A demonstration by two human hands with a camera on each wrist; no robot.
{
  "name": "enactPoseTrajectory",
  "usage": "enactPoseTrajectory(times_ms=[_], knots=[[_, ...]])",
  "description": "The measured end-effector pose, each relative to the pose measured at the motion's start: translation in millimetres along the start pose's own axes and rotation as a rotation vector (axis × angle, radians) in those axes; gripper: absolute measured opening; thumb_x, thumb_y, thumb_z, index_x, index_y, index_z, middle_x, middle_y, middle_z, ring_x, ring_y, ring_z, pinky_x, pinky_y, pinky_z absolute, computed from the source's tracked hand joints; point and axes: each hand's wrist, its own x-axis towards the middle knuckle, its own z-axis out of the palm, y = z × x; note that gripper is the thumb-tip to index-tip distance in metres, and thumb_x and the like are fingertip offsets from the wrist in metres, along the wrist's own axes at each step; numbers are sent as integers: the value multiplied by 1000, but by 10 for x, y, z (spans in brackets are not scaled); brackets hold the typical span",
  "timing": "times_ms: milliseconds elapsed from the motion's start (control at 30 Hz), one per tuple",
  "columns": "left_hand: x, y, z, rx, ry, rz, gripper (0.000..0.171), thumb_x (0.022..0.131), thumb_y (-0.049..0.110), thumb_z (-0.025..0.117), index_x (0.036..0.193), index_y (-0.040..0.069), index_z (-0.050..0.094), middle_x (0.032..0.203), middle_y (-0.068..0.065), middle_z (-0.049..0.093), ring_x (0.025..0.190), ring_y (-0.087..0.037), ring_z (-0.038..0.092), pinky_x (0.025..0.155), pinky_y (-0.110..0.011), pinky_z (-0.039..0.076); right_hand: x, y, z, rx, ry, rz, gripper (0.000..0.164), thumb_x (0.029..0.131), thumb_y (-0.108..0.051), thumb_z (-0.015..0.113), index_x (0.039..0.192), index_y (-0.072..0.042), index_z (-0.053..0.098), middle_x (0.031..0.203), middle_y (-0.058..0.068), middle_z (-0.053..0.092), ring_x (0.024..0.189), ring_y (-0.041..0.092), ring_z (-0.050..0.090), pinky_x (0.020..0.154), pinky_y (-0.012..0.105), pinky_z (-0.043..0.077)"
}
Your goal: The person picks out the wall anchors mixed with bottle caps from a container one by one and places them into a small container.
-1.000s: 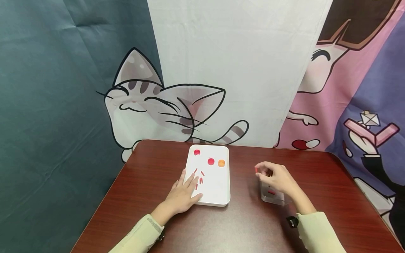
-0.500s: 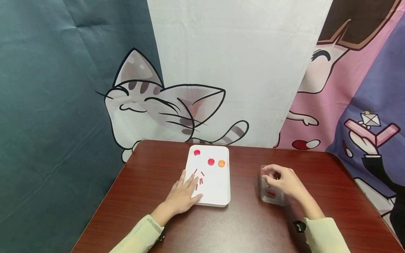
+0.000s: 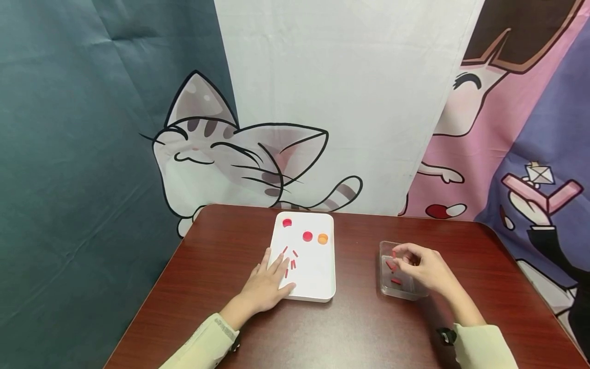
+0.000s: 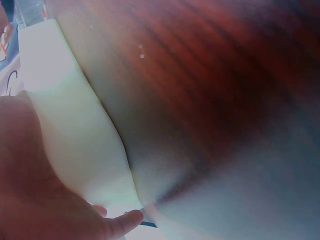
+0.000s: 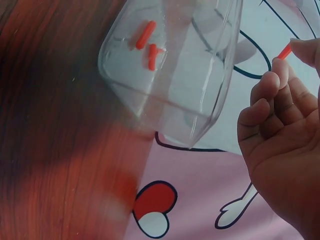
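My right hand (image 3: 426, 267) pinches a small red stick (image 5: 284, 51) between thumb and forefinger, over the clear plastic box (image 3: 403, 294). Several more red sticks (image 5: 146, 35) lie on the bottom of that box. With its fingers spread, my left hand (image 3: 264, 287) rests on the left edge of the white tray (image 3: 318, 279). Just beyond its fingertips a few red sticks (image 3: 293, 264) are scattered in the tray. In the left wrist view, the thumb side of the left hand (image 4: 45, 185) lies along the tray's white side (image 4: 80, 120).
Two red round pieces (image 3: 307, 236) and an orange round piece (image 3: 322, 239) sit in the far half of the tray. The reddish-brown wooden table (image 3: 355, 328) reaches back to a printed cloth (image 3: 355, 97).
My right hand has moved right and slightly nearer, from the box's left edge to over its right part, still pinching the red stick. More of the box now shows. The left hand stays put.
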Motion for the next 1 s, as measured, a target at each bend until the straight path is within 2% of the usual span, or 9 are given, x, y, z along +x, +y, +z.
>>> enactPoseTrajectory(times_ms=[300,633,1000], knots=[[4,-6,8,18,-3,-1,75,90,65,33,148,17,28,155,-2,20,143,-35,-2,104,-58,27,-71,107,-62,-10,2,2,19,79,-12,72,97,-17,67,66,-6,51,58,4,46,49,20,36],[6,1,-5,11,-9,-7,75,90,65,33,148,17,27,155,-2,20,143,-34,-2,105,-58,26,-123,177,-125,-23,-7,26,20,81,-21,73,99,-21,66,67,-6,52,60,5,47,51,21,36],[-5,6,-4,8,-9,-5,75,90,64,35,148,17,27,155,-4,22,143,-35,-2,104,-58,27,-174,285,-162,-38,9,26,21,80,-20,74,99,-19,67,67,-7,52,59,3,45,51,20,34]])
